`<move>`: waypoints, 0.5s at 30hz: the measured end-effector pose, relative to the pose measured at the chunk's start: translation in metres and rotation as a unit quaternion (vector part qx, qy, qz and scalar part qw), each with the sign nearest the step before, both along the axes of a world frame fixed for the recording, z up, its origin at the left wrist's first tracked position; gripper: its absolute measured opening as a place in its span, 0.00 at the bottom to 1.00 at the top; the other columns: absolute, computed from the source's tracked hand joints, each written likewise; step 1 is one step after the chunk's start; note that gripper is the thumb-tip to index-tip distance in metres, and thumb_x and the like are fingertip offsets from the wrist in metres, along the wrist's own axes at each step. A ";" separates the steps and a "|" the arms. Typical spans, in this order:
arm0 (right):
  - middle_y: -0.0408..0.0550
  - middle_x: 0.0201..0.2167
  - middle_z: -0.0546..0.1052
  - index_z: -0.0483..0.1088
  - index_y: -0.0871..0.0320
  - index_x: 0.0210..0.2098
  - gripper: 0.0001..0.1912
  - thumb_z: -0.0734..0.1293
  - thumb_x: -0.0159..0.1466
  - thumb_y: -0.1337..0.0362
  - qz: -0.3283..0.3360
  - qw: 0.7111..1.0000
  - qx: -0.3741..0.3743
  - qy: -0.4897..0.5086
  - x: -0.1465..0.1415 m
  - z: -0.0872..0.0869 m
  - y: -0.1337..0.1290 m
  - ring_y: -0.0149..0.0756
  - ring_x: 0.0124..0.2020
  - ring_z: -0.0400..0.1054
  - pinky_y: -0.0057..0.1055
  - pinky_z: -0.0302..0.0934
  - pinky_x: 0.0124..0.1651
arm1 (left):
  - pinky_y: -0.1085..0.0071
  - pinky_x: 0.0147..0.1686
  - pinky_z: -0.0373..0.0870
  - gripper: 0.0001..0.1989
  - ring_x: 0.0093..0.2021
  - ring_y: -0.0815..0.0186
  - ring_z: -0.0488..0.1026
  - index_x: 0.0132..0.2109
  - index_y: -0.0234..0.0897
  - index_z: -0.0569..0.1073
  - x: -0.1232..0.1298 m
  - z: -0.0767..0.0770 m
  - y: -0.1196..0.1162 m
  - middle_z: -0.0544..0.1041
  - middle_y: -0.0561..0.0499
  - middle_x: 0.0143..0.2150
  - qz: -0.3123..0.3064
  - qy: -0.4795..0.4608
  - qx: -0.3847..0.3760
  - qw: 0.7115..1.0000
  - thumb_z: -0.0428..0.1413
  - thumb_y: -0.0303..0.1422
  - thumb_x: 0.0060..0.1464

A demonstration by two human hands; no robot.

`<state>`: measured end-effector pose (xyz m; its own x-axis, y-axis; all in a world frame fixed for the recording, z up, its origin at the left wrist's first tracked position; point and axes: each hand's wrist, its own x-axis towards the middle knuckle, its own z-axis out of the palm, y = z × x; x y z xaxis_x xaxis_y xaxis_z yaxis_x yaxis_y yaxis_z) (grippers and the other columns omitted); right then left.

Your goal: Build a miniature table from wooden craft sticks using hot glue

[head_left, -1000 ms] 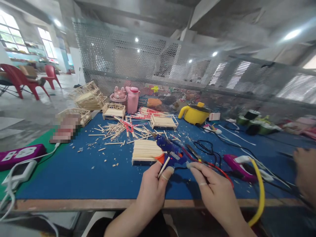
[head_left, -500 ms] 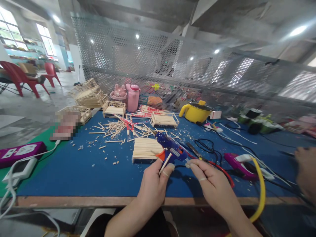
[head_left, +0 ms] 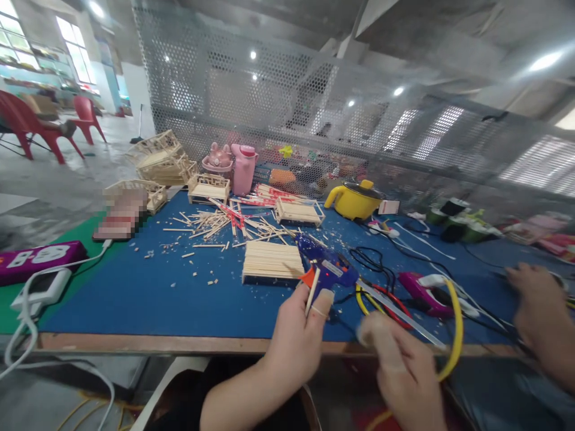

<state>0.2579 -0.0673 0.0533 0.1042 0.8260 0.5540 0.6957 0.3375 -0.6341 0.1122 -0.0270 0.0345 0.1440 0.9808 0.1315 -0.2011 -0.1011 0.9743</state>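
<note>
My left hand (head_left: 299, 332) is closed around the handle of a blue hot glue gun (head_left: 330, 272) with an orange trigger (head_left: 308, 276). A thin wooden stick (head_left: 313, 292) stands up between the thumb and fingers of that same hand. From the back of the gun a long translucent glue stick (head_left: 404, 317) juts out to the lower right. Just below it, apart from the gun, is my right hand (head_left: 404, 359), its fingers curled and smeared by motion. Left of the gun's nozzle lies a small slatted wooden platform (head_left: 273, 260).
Loose wooden sticks (head_left: 211, 224) and scraps lie behind the platform. Small wooden bed frames (head_left: 299, 211) stand farther back, near a yellow pot (head_left: 354, 202). Cables and a purple power strip (head_left: 422, 293) lie at right. Another person's hand (head_left: 539, 299) rests at the right edge.
My left hand has moved right with the glue gun and wooden stick. My right hand has dropped down and away from the gun's back, and the glue stick there now shows at length.
</note>
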 end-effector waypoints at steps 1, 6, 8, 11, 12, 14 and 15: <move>0.43 0.19 0.68 0.67 0.55 0.24 0.18 0.59 0.64 0.52 0.012 0.998 -0.046 0.036 -0.004 -0.002 0.005 0.34 0.21 0.63 0.29 0.60 0.23 | 0.73 0.31 0.65 0.20 0.31 0.66 0.67 0.44 0.36 0.72 0.004 -0.002 -0.004 0.73 0.50 0.31 -0.014 -0.017 -0.006 1.000 0.47 0.48 0.58; 0.43 0.19 0.71 0.71 0.56 0.28 0.20 0.63 0.58 0.44 0.049 0.961 -0.208 0.178 -0.018 -0.003 0.033 0.36 0.20 0.64 0.31 0.63 0.24 | 0.73 0.26 0.63 0.22 0.26 0.69 0.64 0.43 0.34 0.71 0.023 -0.015 -0.015 0.72 0.50 0.29 -0.047 -0.041 -0.059 0.996 0.46 0.49 0.58; 0.41 0.16 0.70 0.72 0.57 0.30 0.20 0.65 0.56 0.45 0.062 0.931 -0.268 0.238 -0.018 -0.003 0.037 0.34 0.17 0.62 0.30 0.60 0.20 | 0.73 0.27 0.63 0.22 0.27 0.68 0.64 0.43 0.34 0.71 0.026 -0.017 -0.015 0.72 0.50 0.29 -0.051 -0.025 -0.060 0.997 0.44 0.48 0.59; 0.43 0.21 0.74 0.72 0.58 0.33 0.19 0.68 0.55 0.48 0.045 0.909 -0.277 0.309 -0.010 -0.005 0.038 0.34 0.20 0.66 0.29 0.61 0.22 | 0.72 0.31 0.63 0.19 0.30 0.67 0.66 0.40 0.35 0.73 0.023 -0.014 -0.019 0.74 0.49 0.31 -0.068 0.032 -0.036 0.997 0.46 0.45 0.59; 0.44 0.23 0.76 0.72 0.58 0.33 0.18 0.69 0.54 0.49 0.035 0.907 -0.263 0.328 -0.007 -0.005 0.037 0.35 0.22 0.68 0.29 0.62 0.24 | 0.72 0.31 0.63 0.17 0.30 0.67 0.66 0.39 0.35 0.73 0.020 -0.012 -0.021 0.75 0.49 0.32 -0.084 0.051 -0.026 0.995 0.48 0.44 0.58; 0.45 0.24 0.77 0.72 0.58 0.33 0.17 0.69 0.53 0.50 0.030 0.898 -0.247 0.363 -0.001 -0.003 0.037 0.37 0.24 0.71 0.30 0.64 0.26 | 0.73 0.30 0.62 0.15 0.29 0.67 0.66 0.36 0.36 0.74 0.008 -0.009 -0.026 0.75 0.50 0.31 -0.120 0.087 -0.006 0.989 0.50 0.42 0.57; 0.45 0.24 0.77 0.72 0.57 0.33 0.16 0.69 0.53 0.51 0.034 0.890 -0.251 0.379 0.002 -0.002 0.036 0.38 0.24 0.71 0.31 0.64 0.25 | 0.73 0.29 0.61 0.15 0.29 0.67 0.66 0.33 0.36 0.74 -0.002 -0.007 -0.028 0.75 0.51 0.29 -0.129 0.108 0.005 0.986 0.50 0.42 0.57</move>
